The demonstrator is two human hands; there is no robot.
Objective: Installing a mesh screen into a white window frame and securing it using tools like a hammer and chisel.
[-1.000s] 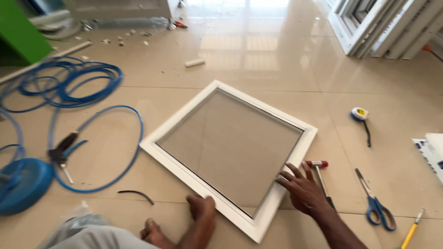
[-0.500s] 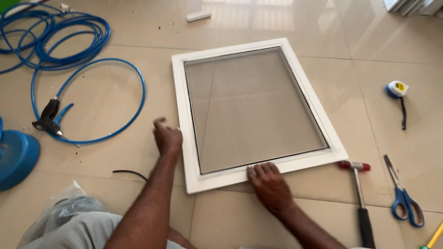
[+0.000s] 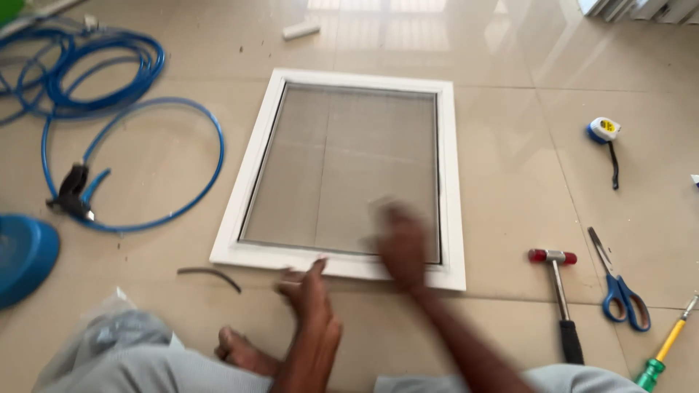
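Observation:
A white window frame (image 3: 450, 182) with grey mesh (image 3: 342, 164) lies flat on the tiled floor in front of me. My left hand (image 3: 309, 291) hovers at the frame's near edge, fingers apart, holding nothing. My right hand (image 3: 400, 244) is blurred with motion over the mesh's near right corner; it seems to hold nothing. My bare foot (image 3: 244, 353) shows below the left hand.
A coiled blue hose (image 3: 109, 80) with a black nozzle (image 3: 73, 193) and a blue round object (image 3: 25, 255) lie left. Right of the frame are a red-headed hammer (image 3: 559, 291), blue scissors (image 3: 619, 287), a screwdriver (image 3: 666, 349) and a tape measure (image 3: 604, 131). A black strip (image 3: 211, 275) lies near left.
The frame has turned on the floor and now lies nearly square to me. My left hand moved from the frame's left side to its near edge; my right hand moved onto the mesh.

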